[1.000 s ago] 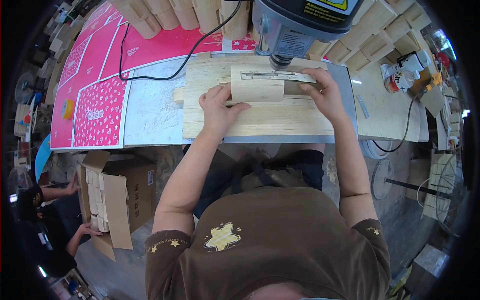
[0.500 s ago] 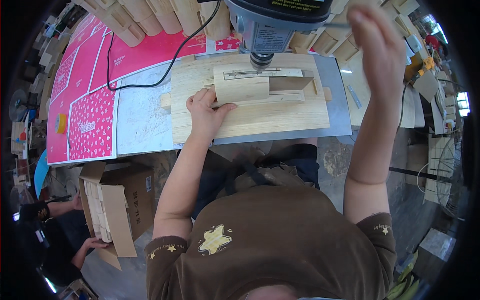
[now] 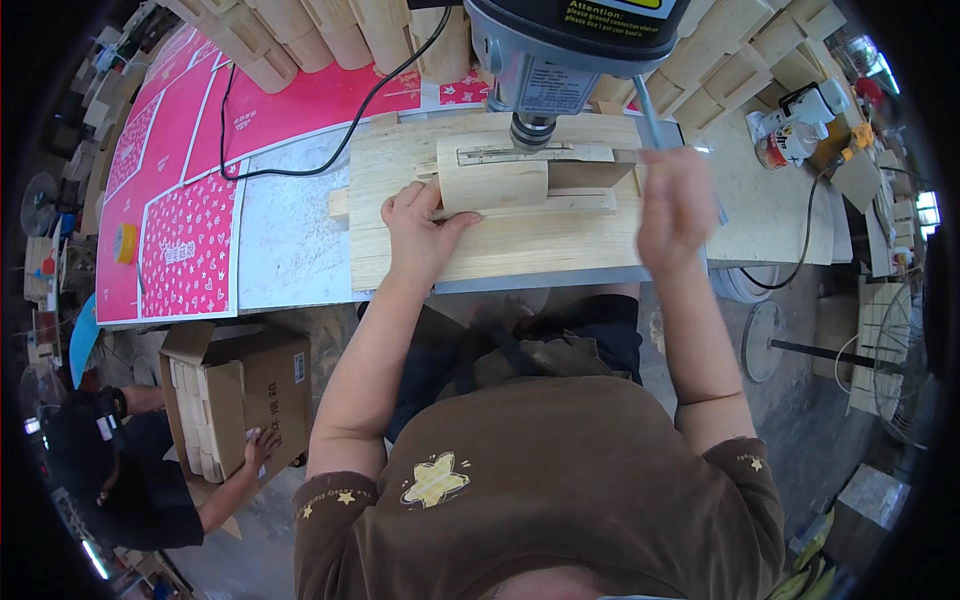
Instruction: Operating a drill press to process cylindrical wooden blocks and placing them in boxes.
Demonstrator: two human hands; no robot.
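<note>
A pale wooden block with a rounded face [image 3: 492, 183] lies on a wooden board [image 3: 500, 252] under a drill press [image 3: 570, 60]. My left hand [image 3: 415, 225] grips the block's left end, thumb along the near edge. The chuck [image 3: 531, 130] is just above the block's far edge; the bit's tip cannot be made out. Slightly blurred, my right hand [image 3: 678, 210] is closed at the lower end of the drill press's feed lever [image 3: 650, 112]. A dark, flat-sided slot [image 3: 588, 177] shows at the block's right.
Several similar wooden pieces [image 3: 345, 35] stand along the back. A black cable [image 3: 345, 135] loops across the pink-printed sheet [image 3: 190, 235], near a yellow tape roll [image 3: 125, 243]. At the lower left, another person's hand [image 3: 262, 447] touches a carton [image 3: 270, 385] of wooden pieces.
My right hand has swung down and inward, turning the lever downward. My left hand keeps its grip on the block. The other person's hand has moved to the carton's side.
</note>
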